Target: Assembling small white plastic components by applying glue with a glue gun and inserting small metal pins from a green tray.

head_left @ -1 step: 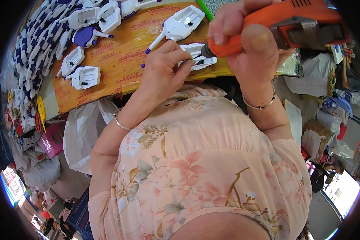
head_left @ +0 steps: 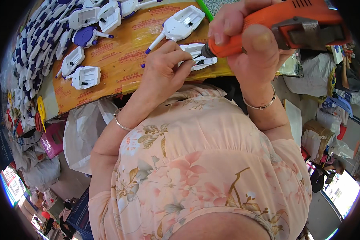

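My right hand (head_left: 254, 52) is closed round an orange power screwdriver (head_left: 296, 26), tilted so its dark chuck and thin bit point down and left. The bit meets a white plastic casing (head_left: 207, 62) with a small black part in it, lying at the near edge of the table. Over the left part of this casing, my left hand (head_left: 164, 66) has thumb and forefinger pinched together beside the bit's tip. What is between those fingertips, if anything, is hidden. Just beyond lies another open white casing (head_left: 184, 24) with a purple-tipped handle.
Brown tape with red print covers the table (head_left: 120, 60). More white casings (head_left: 86, 78) lie at the left, near a purple-faced one (head_left: 84, 37). A big heap of white and purple pieces (head_left: 36, 48) fills the far left. Yellow scissors (head_left: 41, 112) hang at the table's left edge.
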### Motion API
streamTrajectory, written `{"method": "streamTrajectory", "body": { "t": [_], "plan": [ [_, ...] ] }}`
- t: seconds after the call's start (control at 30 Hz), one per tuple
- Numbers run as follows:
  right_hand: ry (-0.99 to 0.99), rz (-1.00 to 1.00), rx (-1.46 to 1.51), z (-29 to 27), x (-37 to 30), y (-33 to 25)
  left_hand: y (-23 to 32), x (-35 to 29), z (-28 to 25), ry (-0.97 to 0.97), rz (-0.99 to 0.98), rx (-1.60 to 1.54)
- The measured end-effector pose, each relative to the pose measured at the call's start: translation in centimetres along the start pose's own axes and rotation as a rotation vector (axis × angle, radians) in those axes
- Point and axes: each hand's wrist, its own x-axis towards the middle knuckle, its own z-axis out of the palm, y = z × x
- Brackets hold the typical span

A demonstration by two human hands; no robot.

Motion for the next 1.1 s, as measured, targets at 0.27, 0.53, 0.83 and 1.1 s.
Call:
{"method": "streamTrajectory", "body": {
  "t": [0.27, 0.53, 0.83, 1.1],
  "plan": [
    [-0.025, -0.041, -0.030, -0.4, 0.2, 0.6, -0.6, 0.1, 0.4, 0.044, 0.061, -0.031],
    [-0.012, 0.108, -0.045, -3.5, 0.5, 2.9, -0.5, 0.1, -0.3, 0.034, 0.015, 0.250],
    [-0.439, -0.673, 0.135, -5.6, 5.5, 10.0, -1.0, -0.3, -0.3, -0.100, 0.137, 0.447],
    [-0.028, -0.172, -0.290, -3.4, 2.3, 6.1, -1.3, 0.0, -0.4, -0.062, 0.187, 0.422]
  ]
}}
